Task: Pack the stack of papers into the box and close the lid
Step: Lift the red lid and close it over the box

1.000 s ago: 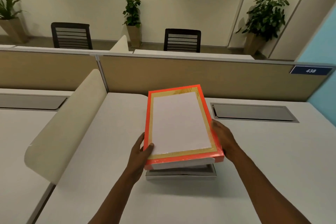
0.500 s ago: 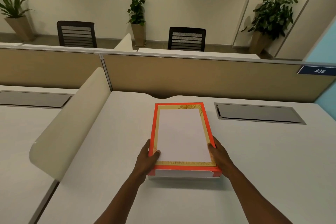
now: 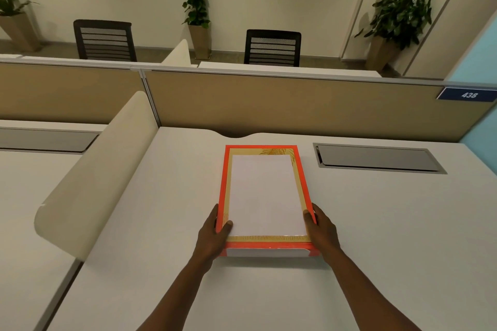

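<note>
Office: partitioned desks (image 3: 188, 196), mesh chairs (image 3: 273, 47)

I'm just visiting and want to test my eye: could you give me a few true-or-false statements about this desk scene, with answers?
1. Both hands grip the orange-edged lid. True: left hand and right hand hold its near corners.
2. The lid hangs high above the box. False: it sits down over it on the desk.
3. The blue sign reads 438. True.
4. A laptop sits beside the box. False: none is visible.
</note>
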